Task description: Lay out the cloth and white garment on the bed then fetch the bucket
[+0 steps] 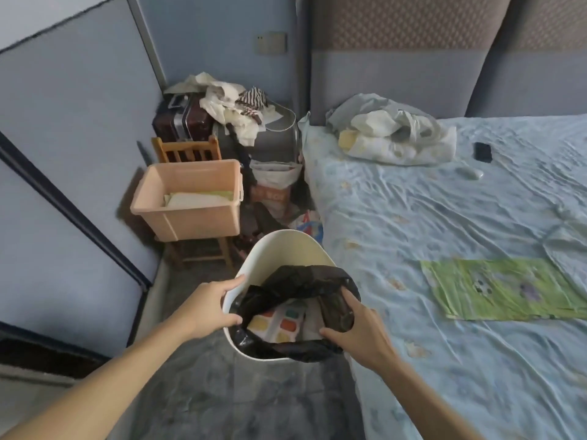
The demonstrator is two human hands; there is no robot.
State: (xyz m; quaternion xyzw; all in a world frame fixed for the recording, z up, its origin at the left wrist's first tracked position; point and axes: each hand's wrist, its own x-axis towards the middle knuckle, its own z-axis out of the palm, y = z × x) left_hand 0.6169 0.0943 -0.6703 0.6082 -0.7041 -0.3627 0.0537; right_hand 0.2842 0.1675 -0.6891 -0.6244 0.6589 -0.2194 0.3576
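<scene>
I hold a cream bucket (287,249) above the grey floor beside the bed (413,217). A black plastic bag (305,281) lines it, and colourful packaging lies inside. My left hand (216,308) grips the bucket's left rim, thumb over the edge. My right hand (355,331) grips the right rim together with the black bag. A green patterned cloth (495,290) lies flat on the blue sheet at the right. A heap of white and grey garments (394,131) sits near the headboard.
A peach plastic bin (190,214) rests on a wooden chair (187,150) by the left wall. Behind it stand a dark suitcase (181,122) and piled clothes (232,103). Bags clutter the gap by the bed. A black phone (482,152) lies on the sheet.
</scene>
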